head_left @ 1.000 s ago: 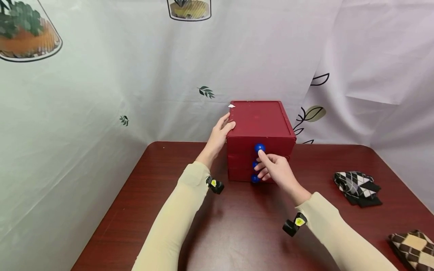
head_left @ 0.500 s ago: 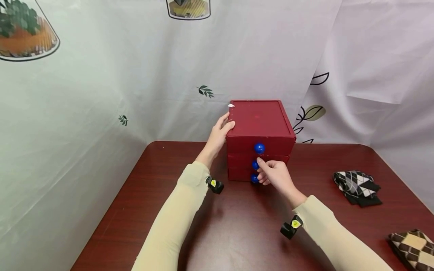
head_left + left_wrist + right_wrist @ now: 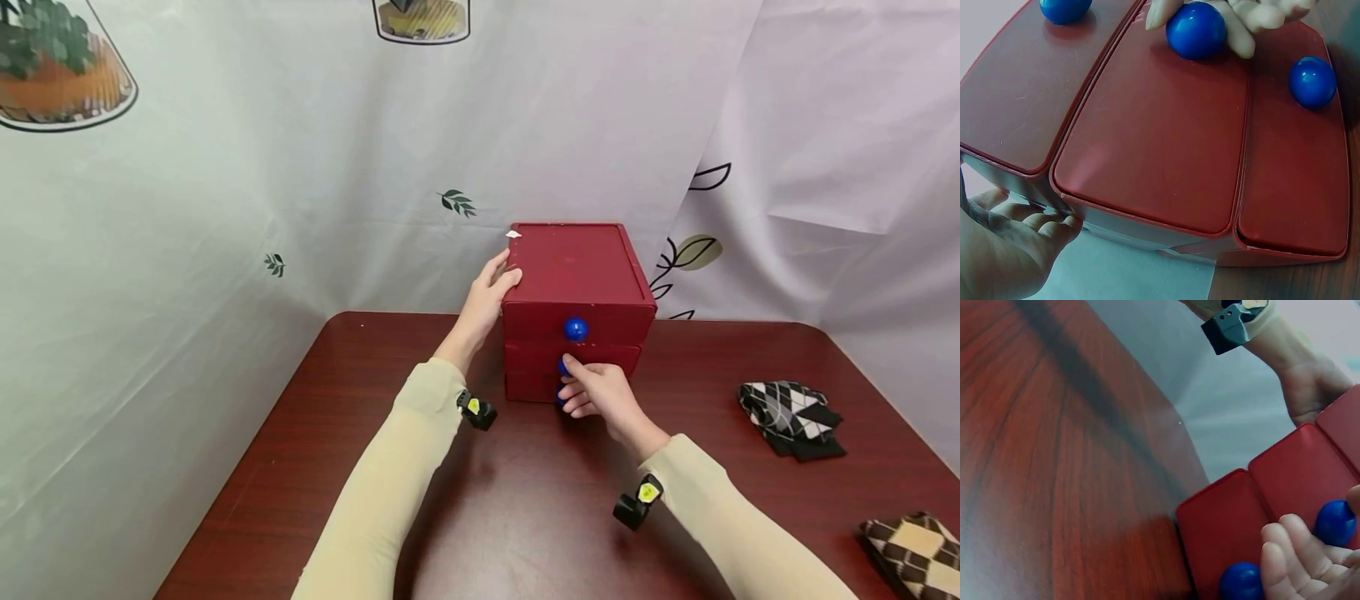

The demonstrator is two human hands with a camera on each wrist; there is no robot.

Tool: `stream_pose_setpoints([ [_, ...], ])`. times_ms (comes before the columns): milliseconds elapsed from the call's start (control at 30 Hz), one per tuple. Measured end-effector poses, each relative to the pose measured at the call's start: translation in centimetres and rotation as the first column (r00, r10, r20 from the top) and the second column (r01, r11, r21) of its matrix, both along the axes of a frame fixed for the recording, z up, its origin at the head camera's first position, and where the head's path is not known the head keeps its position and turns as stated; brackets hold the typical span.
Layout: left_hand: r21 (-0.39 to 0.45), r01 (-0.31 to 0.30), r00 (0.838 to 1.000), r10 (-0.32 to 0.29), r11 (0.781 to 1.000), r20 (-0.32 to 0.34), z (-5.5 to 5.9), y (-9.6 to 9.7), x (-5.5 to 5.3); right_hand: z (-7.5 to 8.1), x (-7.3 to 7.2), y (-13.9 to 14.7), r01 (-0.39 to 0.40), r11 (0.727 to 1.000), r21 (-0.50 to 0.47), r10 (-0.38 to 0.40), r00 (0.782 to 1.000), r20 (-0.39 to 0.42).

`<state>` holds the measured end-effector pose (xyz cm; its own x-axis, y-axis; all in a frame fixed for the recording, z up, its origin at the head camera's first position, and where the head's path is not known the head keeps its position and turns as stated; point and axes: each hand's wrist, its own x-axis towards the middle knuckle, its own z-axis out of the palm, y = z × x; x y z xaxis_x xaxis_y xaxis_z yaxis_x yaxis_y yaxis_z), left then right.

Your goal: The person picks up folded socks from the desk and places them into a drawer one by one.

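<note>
A dark red three-drawer box (image 3: pixel 570 262) stands at the back of the table, with a round blue knob on each drawer front. My left hand (image 3: pixel 480 302) rests on its left side, thumb over the top edge; the left wrist view shows those fingers (image 3: pixel 1054 226) lying along the side. At the middle drawer my right hand (image 3: pixel 606 393) pinches the middle blue knob (image 3: pixel 1196 30) between thumb and index finger. Above it is the top blue knob (image 3: pixel 576 329). The bottom blue knob (image 3: pixel 1312 82) sits beside the right hand's other fingers (image 3: pixel 1279 547). All the drawers look closed.
On the right of the brown table (image 3: pixel 360 400) lies a folded black, grey and white argyle cloth (image 3: pixel 787 412). A brown and tan argyle cloth (image 3: pixel 922 554) is near the right front edge. A white printed curtain (image 3: pixel 570 117) hangs behind the box.
My right hand has moved down from beside the top knob to the middle knob, and its thumb and finger have come round it. My left hand stays on the box.
</note>
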<state>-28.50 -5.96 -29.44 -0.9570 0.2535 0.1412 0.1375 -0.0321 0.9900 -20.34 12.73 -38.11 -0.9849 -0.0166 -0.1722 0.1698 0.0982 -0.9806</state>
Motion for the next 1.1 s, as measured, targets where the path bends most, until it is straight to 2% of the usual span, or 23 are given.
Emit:
stream_pose_setpoints([
  [133, -0.003, -0.004, 1.000, 0.004, 1.000, 0.004, -0.1, 0.0, 0.0, -0.3, -0.1, -0.4, 0.031, 0.996, -0.081, -0.029, 0.999, 0.022],
  [400, -0.015, -0.013, 1.000, 0.013, 1.000, 0.001, -0.2, -0.1, -0.1, -0.6, -0.2, -0.8, 0.098, 0.987, -0.130, -0.098, 0.995, 0.010],
  [867, -0.027, -0.006, 1.000, 0.006, 1.000, -0.002, -0.2, 0.0, 0.0, -0.8, 0.5, -1.0, 0.137, 0.983, -0.124, -0.140, 0.990, -0.018],
  [1000, -0.021, -0.005, 1.000, 0.005, 1.000, -0.004, -0.1, 0.0, -0.2, -0.8, 1.2, -1.0, 0.134, 0.985, -0.110, -0.138, 0.990, -0.033],
  [1100, 0.006, -0.003, 1.000, 0.003, 1.000, 0.008, -0.8, 0.0, -1.1, -0.9, 1.9, -0.9, 0.127, 0.986, -0.105, -0.132, 0.990, -0.043],
])
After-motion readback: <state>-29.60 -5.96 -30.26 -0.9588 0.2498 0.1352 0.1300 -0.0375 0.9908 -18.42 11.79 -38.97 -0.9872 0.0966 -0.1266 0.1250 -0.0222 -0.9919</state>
